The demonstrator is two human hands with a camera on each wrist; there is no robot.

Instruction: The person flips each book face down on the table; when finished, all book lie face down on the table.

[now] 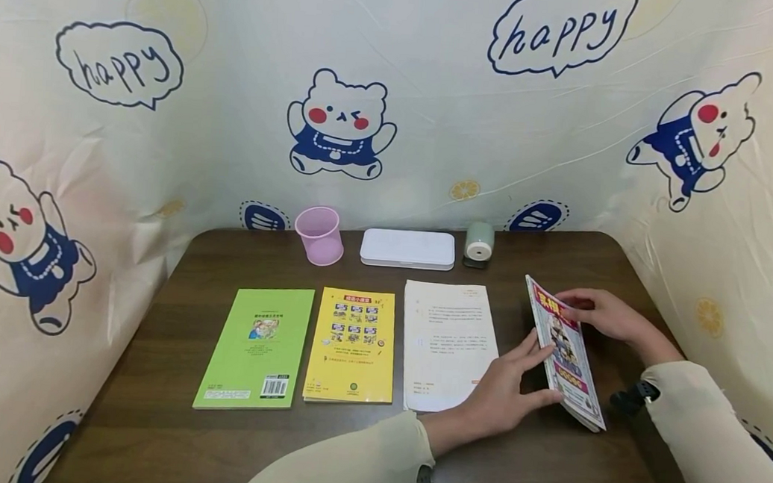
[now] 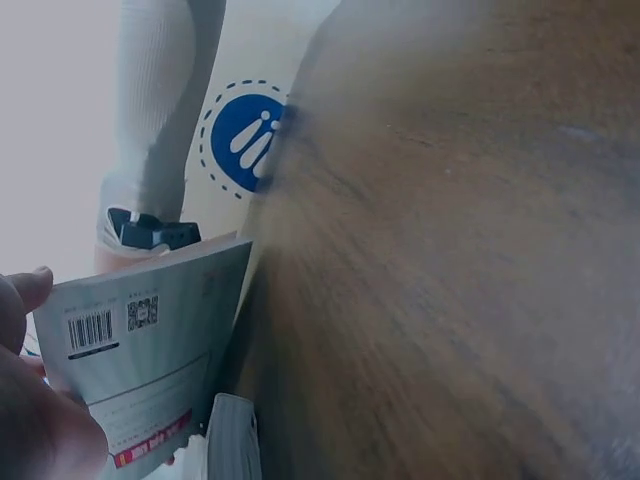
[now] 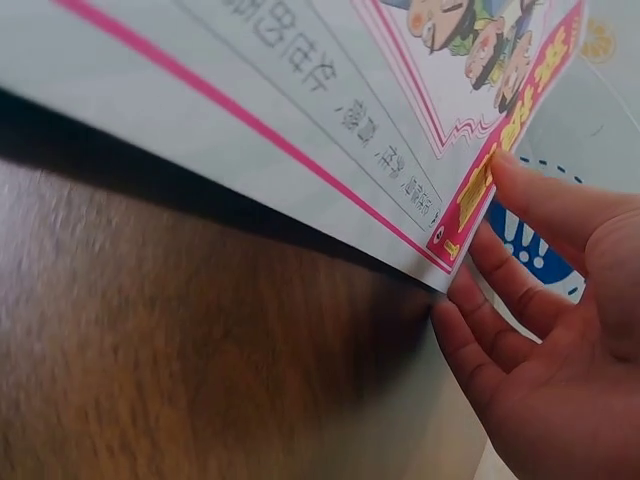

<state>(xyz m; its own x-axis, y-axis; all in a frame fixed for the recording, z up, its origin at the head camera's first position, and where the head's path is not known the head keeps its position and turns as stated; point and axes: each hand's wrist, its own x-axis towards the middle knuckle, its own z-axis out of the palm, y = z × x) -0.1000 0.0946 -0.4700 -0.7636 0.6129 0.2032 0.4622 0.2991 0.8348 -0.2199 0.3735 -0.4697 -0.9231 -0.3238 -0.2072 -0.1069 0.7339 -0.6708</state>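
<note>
A thin book (image 1: pixel 567 359) with a red, white and blue cartoon cover is raised at a tilt on the right side of the table. My right hand (image 1: pixel 606 315) grips its far right edge, and in the right wrist view the thumb lies on the pink-bordered cover with the other fingers behind. At the near left edge, my left hand (image 1: pixel 507 388) holds the book between thumb and fingers. The left wrist view shows a pale cover (image 2: pixel 150 350) with a barcode beside that hand; part of its grip is out of frame.
To the left lie a white printed booklet (image 1: pixel 450 343), a yellow book (image 1: pixel 352 348) and a green book (image 1: pixel 254 348). Along the back edge stand a pink cup (image 1: pixel 319 237), a white case (image 1: pixel 408 249) and a small green device (image 1: pixel 479 242). Patterned cloth surrounds the wooden table (image 1: pixel 345 448).
</note>
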